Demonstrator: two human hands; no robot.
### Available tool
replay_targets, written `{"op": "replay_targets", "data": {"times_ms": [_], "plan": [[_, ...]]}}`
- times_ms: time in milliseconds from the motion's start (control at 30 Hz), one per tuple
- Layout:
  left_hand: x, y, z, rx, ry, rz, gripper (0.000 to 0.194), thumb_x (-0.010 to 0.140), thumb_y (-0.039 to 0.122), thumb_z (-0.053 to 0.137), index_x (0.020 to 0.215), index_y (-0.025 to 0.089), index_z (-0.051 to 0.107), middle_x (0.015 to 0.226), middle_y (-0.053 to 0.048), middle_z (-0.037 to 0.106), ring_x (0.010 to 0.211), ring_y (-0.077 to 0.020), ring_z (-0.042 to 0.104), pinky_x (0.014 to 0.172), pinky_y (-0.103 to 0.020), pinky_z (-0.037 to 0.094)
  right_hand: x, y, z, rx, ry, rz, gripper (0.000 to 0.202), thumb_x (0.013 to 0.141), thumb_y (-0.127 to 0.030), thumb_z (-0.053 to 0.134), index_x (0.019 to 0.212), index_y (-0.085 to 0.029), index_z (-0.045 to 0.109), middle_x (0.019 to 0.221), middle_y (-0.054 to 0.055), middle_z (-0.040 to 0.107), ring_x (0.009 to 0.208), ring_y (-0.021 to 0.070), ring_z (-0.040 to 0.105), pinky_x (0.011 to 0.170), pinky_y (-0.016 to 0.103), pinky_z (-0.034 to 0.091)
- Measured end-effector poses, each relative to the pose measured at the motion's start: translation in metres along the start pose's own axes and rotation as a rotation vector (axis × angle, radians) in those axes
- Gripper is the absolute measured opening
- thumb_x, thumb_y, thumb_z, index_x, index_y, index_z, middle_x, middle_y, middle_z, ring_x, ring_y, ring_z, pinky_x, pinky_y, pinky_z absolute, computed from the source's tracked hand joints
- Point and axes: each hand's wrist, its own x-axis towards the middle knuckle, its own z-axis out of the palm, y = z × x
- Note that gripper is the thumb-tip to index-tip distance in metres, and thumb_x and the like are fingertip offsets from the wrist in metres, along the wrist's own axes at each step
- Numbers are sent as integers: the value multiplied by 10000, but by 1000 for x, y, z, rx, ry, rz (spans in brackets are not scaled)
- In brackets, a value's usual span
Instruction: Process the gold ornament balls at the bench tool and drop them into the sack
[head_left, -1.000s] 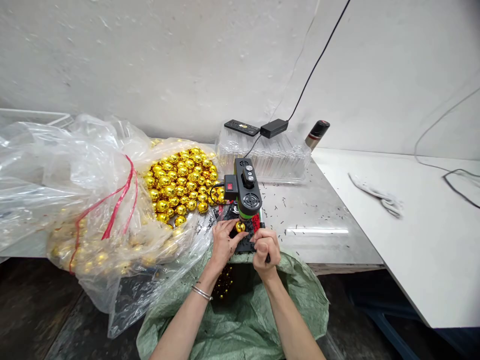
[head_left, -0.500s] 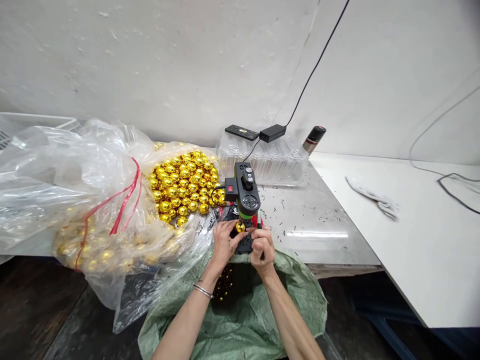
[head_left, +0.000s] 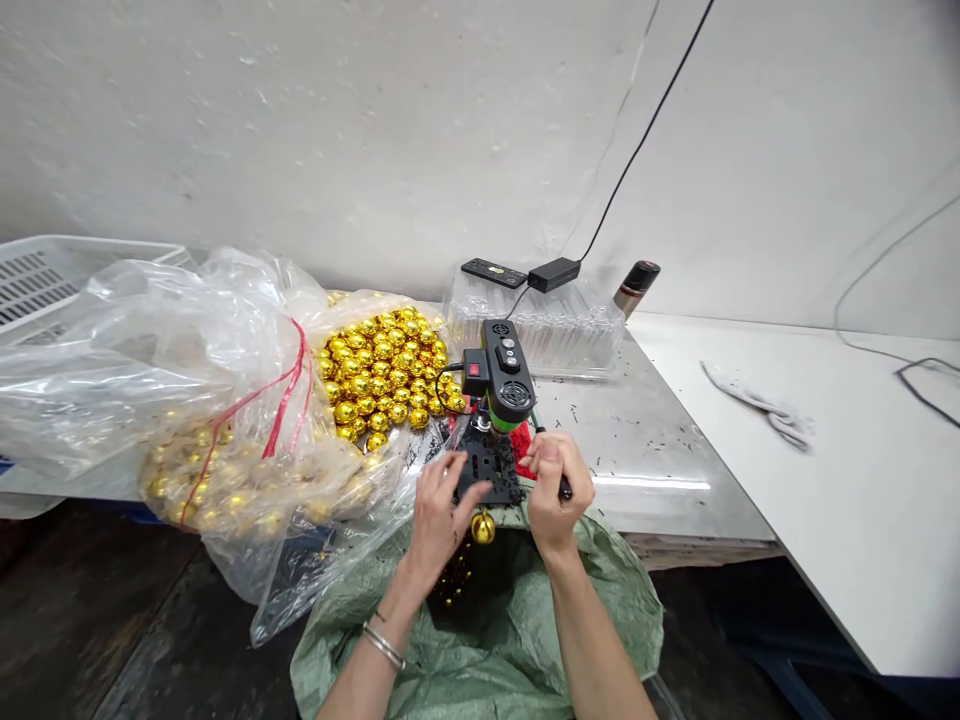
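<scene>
A small black bench drill press (head_left: 508, 370) stands at the table's front edge. My right hand (head_left: 556, 490) is wrapped round its lever handle (head_left: 565, 488), whose black end shows below the fist. My left hand (head_left: 437, 505), thumb and fingers apart, is over the front left of the black base plate (head_left: 487, 465) and holds nothing. A shiny gold ball (head_left: 483, 526) is just below the left thumb, in front of the plate and above the mouth of a green woven sack (head_left: 600, 600). More gold balls lie deep in the sack, partly in shadow.
Left of the press, many gold balls (head_left: 386, 370) spill from a clear plastic bag (head_left: 247, 340) with red ribbon. Behind stand clear plastic boxes (head_left: 540, 325) with a power adapter (head_left: 553, 274), and a bottle (head_left: 637, 285). Dark shavings litter the metal tabletop (head_left: 645, 430); a glove (head_left: 761, 405) lies right.
The ball has left my left hand and dropped toward the sack. My left fingers have spread and moved nearer me. My right hand has moved rightward with the lever; the view has shifted slightly.
</scene>
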Motion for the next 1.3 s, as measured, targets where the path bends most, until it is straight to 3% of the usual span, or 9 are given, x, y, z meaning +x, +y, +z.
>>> {"op": "replay_targets", "data": {"times_ms": [100,200,333,533,633,733,933,1100,1300], "plan": [[43,-16,-8,242,-15,-135,322,991,229,499,1277,148,623,1274,-183,637,1153,-309,585,980,-464,480,-6,3,1,-7,18,-5,322,990,-180,441,678,-214,514,686,1,550,665,136,550,607,287,431],[81,-32,-10,477,-262,-276,360,939,83,448,1247,109,632,1213,-212,650,1108,-334,594,929,-471,476,-7,5,1,-6,12,-13,333,984,-173,441,660,-215,500,687,3,555,658,137,552,596,284,430],[97,-41,-11,450,-388,-370,319,936,118,469,1205,88,638,1098,-208,674,1056,-327,614,927,-446,459,-6,5,0,-9,15,-40,327,976,-156,446,659,-213,504,673,-4,548,663,136,550,600,281,421],[79,-29,-19,-443,-139,-603,398,858,376,672,1197,168,665,1085,-108,723,984,-249,665,908,-363,498,-7,7,1,-17,19,-41,326,972,-154,442,656,-215,492,658,-10,536,653,137,547,596,283,418],[64,-19,-13,-941,-144,-805,413,784,423,727,1112,173,711,1071,-96,744,926,-213,694,879,-335,533,-7,7,1,-38,30,-35,330,974,-173,435,651,-218,487,658,-5,536,651,142,548,591,288,423],[49,-13,3,-1110,-151,-948,415,751,398,751,1084,155,700,1061,-115,753,878,-205,718,857,-357,569,-7,7,1,-45,25,-38,333,976,-179,434,649,-219,484,657,-5,538,655,143,551,594,290,427],[33,-8,36,-732,-165,-660,297,829,299,696,1099,175,682,1005,-95,771,927,-220,726,867,-377,585,-6,6,-2,-49,-3,-68,309,971,-148,448,673,-218,491,674,-7,547,666,137,556,603,286,426],[30,-7,37,-312,-146,-377,333,828,264,714,1152,186,706,1017,-103,766,890,-254,713,851,-420,574,-6,8,-4,-53,-21,-91,295,963,-126,449,686,-218,492,678,-9,538,682,138,553,621,285,438],[26,-10,36,-220,-158,-226,338,846,266,722,1169,167,697,1064,-108,760,964,-260,707,890,-414,558,-7,9,-5,-53,-29,-113,294,956,-116,452,683,-220,495,659,-12,530,676,141,554,611,285,442]]}}
